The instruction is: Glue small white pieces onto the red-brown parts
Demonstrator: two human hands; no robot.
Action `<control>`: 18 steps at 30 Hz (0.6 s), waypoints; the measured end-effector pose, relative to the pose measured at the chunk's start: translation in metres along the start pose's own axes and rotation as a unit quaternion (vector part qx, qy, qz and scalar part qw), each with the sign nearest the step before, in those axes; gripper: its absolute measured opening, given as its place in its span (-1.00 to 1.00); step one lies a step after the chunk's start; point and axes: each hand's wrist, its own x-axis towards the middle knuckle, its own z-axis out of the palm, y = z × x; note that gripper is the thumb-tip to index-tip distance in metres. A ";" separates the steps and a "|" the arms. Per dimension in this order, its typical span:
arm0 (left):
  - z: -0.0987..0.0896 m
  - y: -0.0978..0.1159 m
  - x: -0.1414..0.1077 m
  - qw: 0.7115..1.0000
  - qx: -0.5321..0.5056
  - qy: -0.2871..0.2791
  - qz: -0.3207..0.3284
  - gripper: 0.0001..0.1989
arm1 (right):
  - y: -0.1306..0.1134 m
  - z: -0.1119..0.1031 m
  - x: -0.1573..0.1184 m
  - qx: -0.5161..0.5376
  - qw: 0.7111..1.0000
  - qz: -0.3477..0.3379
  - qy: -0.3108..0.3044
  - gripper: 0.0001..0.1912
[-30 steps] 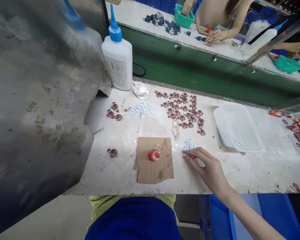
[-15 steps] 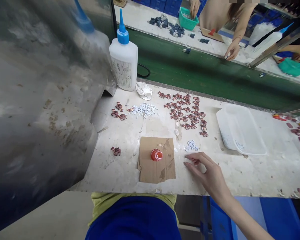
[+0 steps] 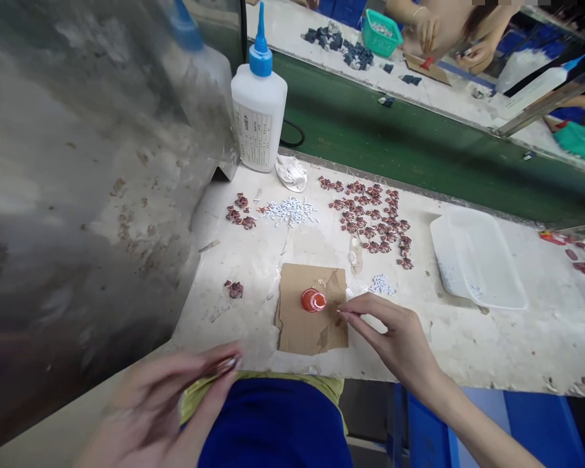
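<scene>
At the lower left, my left hand point(image 3: 166, 406) is blurred, its thumb and fingers closed on a small brown piece point(image 3: 225, 365). My right hand point(image 3: 394, 335) pinches a tiny white piece point(image 3: 340, 311) over the right edge of a cardboard square point(image 3: 292, 335). On that cardboard stands a small red cap-like cup point(image 3: 313, 300) with a shiny inside, just left of my right fingertips. A little heap of tiny white pieces point(image 3: 382, 284) lies beyond my right hand. One brown figure-like piece point(image 3: 234, 289) sits alone left of the cardboard.
Farther back are many brown pieces point(image 3: 370, 214), a larger white heap point(image 3: 292, 211), a crumpled white cloth point(image 3: 291, 173) and a blue-tipped glue bottle point(image 3: 259, 117). A clear plastic tub point(image 3: 482, 260) stands right. A metal panel point(image 3: 102, 162) borders the left. Across, a co-worker's hands point(image 3: 426, 29) work.
My left hand has come into view at the lower left with a brown piece. My right hand has moved left from beside the small white heap to the cardboard. The view has shifted slightly.
</scene>
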 end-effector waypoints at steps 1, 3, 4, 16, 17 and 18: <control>0.005 -0.003 0.003 1.000 -0.003 -0.025 0.003 -0.76 | -0.005 0.002 0.004 0.007 1.000 -0.008 -0.002 -0.92; 0.015 -0.007 0.012 0.996 -0.002 -0.082 0.026 -0.83 | -0.012 0.004 0.012 0.012 1.000 -0.016 -0.005 -0.91; 0.020 -0.008 0.016 0.994 -0.002 -0.102 0.045 -0.86 | -0.014 0.004 0.015 0.010 1.000 -0.021 -0.007 -0.91; 0.041 -0.008 0.024 0.992 -0.069 -0.098 -0.041 -0.90 | -0.013 0.011 0.022 -0.034 0.993 -0.114 -0.009 -0.79; 0.042 -0.007 0.023 0.991 -0.079 -0.101 -0.047 -0.89 | -0.014 0.011 0.022 -0.032 0.993 -0.116 -0.007 -0.79; 0.043 -0.006 0.023 0.990 -0.079 -0.106 -0.045 -0.88 | -0.015 0.010 0.022 -0.029 0.993 -0.115 -0.002 -0.78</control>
